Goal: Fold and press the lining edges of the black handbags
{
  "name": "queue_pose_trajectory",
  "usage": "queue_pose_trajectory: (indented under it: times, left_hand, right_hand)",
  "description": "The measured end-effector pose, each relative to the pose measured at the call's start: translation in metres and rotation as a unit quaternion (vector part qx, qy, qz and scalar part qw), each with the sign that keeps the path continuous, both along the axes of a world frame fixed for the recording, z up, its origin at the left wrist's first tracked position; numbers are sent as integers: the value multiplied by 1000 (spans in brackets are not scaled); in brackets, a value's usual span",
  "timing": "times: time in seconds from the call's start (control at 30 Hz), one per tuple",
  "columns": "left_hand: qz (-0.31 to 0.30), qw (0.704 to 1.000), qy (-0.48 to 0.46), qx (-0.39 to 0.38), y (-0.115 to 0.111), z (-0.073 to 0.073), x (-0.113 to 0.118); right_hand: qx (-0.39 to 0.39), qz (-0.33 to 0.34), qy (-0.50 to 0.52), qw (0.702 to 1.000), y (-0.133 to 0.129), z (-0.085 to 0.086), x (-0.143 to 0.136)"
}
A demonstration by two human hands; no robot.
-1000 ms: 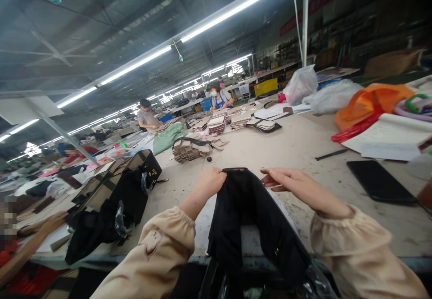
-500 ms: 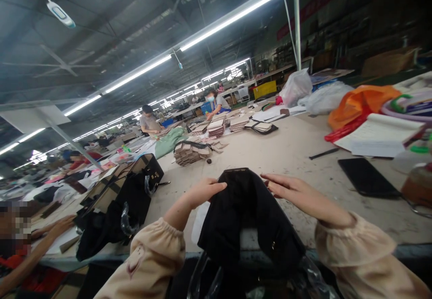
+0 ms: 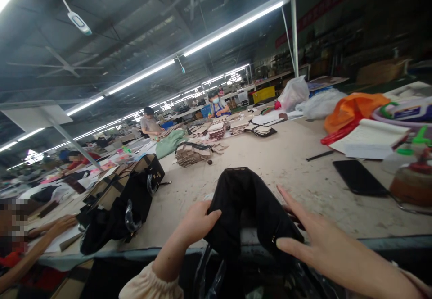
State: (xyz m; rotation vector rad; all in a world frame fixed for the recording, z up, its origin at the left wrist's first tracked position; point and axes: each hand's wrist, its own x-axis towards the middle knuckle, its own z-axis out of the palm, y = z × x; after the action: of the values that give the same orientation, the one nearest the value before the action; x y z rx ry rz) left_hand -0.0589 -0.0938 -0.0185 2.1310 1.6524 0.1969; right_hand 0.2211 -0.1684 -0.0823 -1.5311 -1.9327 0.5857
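A black bag (image 3: 236, 200) stands at the table's near edge, its opening facing me and its dark lining showing. My left hand (image 3: 199, 220) is closed on the bag's left side, thumb over the rim and fingers on the outside, partly hidden. Along the right side, my right hand (image 3: 310, 231) is spread wide, with the thumb near a small metal fitting and the fingers by the outer wall. Whether those fingers touch the bag I cannot tell. Handles in clear plastic wrap (image 3: 216, 276) hang low in front.
More black bags (image 3: 135, 191) stand on the left, beside a co-worker's hand (image 3: 62, 222). Stacked brown pieces (image 3: 192, 152) lie beyond. To the right are a phone (image 3: 359, 177), a notebook (image 3: 371, 139), a jar of brown liquid (image 3: 410, 182) and an orange bag (image 3: 354, 110).
Both hands have come down the bag's sides toward me. The left hand has gone from the top corner to lower on the side; the right hand has spread its thumb away from its fingers.
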Motion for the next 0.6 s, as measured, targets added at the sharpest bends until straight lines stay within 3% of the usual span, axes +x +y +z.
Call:
queue_pose_trajectory:
  times: [0.1, 0.27, 0.5, 0.6]
  left_hand:
    - [13, 999, 5, 37, -4, -5, 0]
    - [46, 995, 13, 92, -17, -7, -1]
    - [92, 989, -83, 79, -62, -27, -20]
    - [100, 986, -131, 29, -66, -29, -26]
  right_hand:
    - [7, -60, -48, 997, -13, -11, -16]
    - [38, -99, -84, 991, -4, -18, -28]
    - [93, -121, -96, 984, 9, -18, -16]
    - [104, -131, -110, 980, 15, -23, -18]
